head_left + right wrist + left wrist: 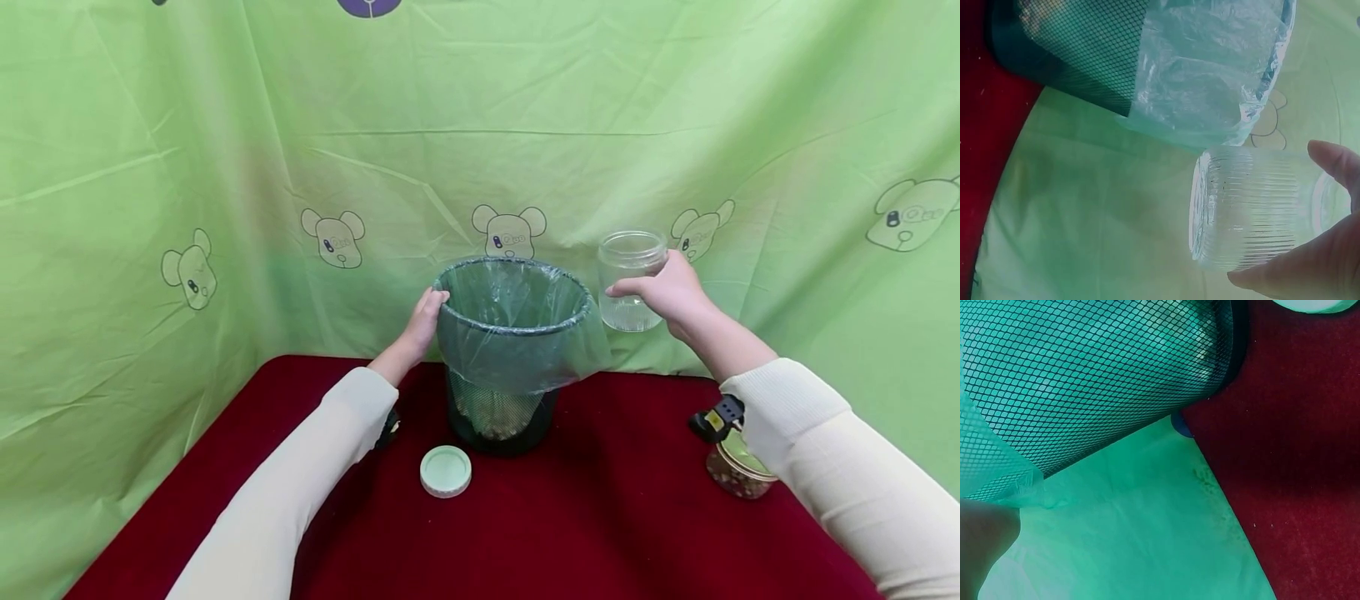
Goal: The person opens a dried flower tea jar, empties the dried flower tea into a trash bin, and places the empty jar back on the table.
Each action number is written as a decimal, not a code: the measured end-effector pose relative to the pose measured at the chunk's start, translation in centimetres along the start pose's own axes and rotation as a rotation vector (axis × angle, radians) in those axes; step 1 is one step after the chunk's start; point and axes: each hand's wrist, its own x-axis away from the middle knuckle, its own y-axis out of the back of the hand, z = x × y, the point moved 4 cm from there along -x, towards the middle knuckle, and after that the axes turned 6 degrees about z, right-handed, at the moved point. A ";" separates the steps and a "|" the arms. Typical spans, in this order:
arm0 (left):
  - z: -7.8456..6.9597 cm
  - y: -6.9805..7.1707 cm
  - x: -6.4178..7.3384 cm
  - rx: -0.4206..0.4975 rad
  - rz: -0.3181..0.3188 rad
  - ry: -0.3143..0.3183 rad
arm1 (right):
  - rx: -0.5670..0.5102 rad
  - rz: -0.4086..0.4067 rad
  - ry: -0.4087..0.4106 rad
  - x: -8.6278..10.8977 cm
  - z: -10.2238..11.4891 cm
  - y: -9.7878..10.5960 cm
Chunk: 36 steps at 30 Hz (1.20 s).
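Note:
In the head view my right hand [671, 292] grips a clear ribbed jar [630, 308] by its side, holding it upright in the air to the right of the bin. The right wrist view shows the jar [1247, 206] without a lid, with thumb and fingers around it. A black mesh trash bin [502, 417], lined with a thin translucent bag [517, 358], stands at the middle of the table. My left hand [423, 321] holds the bin's rim on its left side, fingertips over the edge. Something pale lies at the bin's bottom, blurred by the mesh.
A pale green round lid [446, 472] lies on the red tablecloth [540, 533] in front of the bin. At the right, partly behind my right sleeve, stands a lidded jar [738, 475] with brownish contents. A green patterned curtain [420, 167] hangs behind the table.

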 end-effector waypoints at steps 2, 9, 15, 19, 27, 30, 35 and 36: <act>0.0 0.0 -0.1 0.001 0.003 0.003 | -0.010 0.009 -0.012 0.3 -0.3 0.1; 0.0 0.1 -0.1 0.005 -0.003 0.002 | 0.012 0.042 -0.010 1.2 -1.6 0.0; -0.2 -0.1 0.0 -0.006 0.011 0.005 | -0.002 0.072 0.002 2.1 -2.8 -0.7; -0.2 0.0 0.1 -0.008 0.015 0.011 | -0.026 0.100 -0.007 2.7 -3.5 -1.3; -0.2 0.0 0.1 -0.015 0.012 0.012 | -0.071 0.129 -0.021 3.7 -4.8 -2.3; -0.1 0.0 0.1 -0.015 0.013 0.011 | -0.095 0.133 -0.021 4.0 -5.1 -2.6; -0.2 0.0 0.1 -0.010 0.017 0.012 | -0.156 0.141 0.002 4.5 -5.7 -3.0; -0.2 0.0 0.1 -0.009 0.017 0.012 | -0.168 0.146 0.005 4.6 -5.9 -3.2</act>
